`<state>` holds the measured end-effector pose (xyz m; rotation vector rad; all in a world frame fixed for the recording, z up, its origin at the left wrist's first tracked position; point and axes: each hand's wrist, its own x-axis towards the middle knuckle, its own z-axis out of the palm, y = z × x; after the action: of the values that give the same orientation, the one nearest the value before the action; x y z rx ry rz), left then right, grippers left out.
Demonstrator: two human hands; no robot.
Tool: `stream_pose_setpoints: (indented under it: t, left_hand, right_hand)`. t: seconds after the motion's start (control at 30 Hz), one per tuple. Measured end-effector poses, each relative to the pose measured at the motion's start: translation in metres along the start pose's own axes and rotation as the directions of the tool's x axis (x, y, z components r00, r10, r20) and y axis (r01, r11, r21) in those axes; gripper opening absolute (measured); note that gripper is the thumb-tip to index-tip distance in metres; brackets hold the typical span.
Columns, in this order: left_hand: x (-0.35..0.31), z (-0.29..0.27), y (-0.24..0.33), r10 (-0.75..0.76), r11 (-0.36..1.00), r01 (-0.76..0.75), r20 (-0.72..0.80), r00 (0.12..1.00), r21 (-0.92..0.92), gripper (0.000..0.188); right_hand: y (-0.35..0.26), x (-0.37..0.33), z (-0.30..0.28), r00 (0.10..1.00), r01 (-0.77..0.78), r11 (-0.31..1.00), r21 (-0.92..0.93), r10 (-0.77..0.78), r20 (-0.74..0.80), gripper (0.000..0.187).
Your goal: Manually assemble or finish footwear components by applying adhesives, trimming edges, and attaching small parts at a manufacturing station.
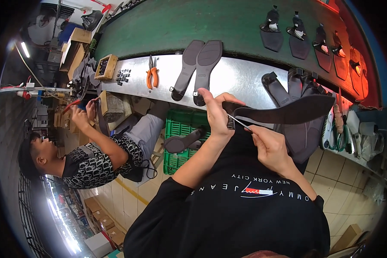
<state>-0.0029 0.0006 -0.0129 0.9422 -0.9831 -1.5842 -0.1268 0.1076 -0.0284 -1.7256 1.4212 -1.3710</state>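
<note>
A dark sandal sole (288, 111) lies sideways in front of my chest. My left hand (218, 115) is closed on its strap end, thumb raised. Between the fingers of my right hand (271, 148) is a thin metal tool (240, 122), whose tip points into the strap end beside my left palm. The fingers hide its handle, so its exact kind is unclear. Just beyond my left hand, two dark sandal soles (207, 64) with small buckles lie on the metal bench. More dark sandals with straps (277, 89) sit to the right, partly behind the held one.
Orange-handled pliers (152, 76), small black pieces (123, 76) and a wooden box (106, 67) lie along the metal ledge (135, 64). Behind runs a green belt (167, 26) carrying several sandals. A green crate (172, 161) stands below. At left, a co-worker (103, 155) handles a strap.
</note>
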Motion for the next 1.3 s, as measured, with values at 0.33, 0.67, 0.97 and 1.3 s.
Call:
stream_pose_setpoints:
  t: [0.33, 0.67, 0.97, 1.3]
  left_hand:
    - [0.002, -0.005, -0.025, -0.440, 0.316, 0.649, 0.499, 0.746, -0.692, 0.049]
    - [0.007, -0.001, -0.028, -0.504, 0.601, 0.545, 0.251, 0.826, -0.585, 0.058]
    - [0.007, 0.003, -0.027, -0.548, 0.760, 0.573, 0.174, 0.819, -0.306, 0.070]
    - [0.047, -0.017, 0.006, -0.400, 0.898, 0.401, 0.044, 0.916, -0.179, 0.064]
  right_hand:
    - [-0.003, 0.003, -0.011, 0.992, -0.108, 0.993, -0.046, 0.104, -0.078, 0.009]
    - [0.000, 0.002, -0.001, 0.991, -0.132, 0.978, -0.164, 0.134, 0.001, 0.007]
    - [-0.006, 0.001, -0.002, 0.986, -0.122, 0.989, -0.083, 0.131, 0.104, 0.004]
    - [-0.003, 0.006, -0.013, 0.999, -0.040, 0.998, -0.054, 0.041, 0.001, 0.003]
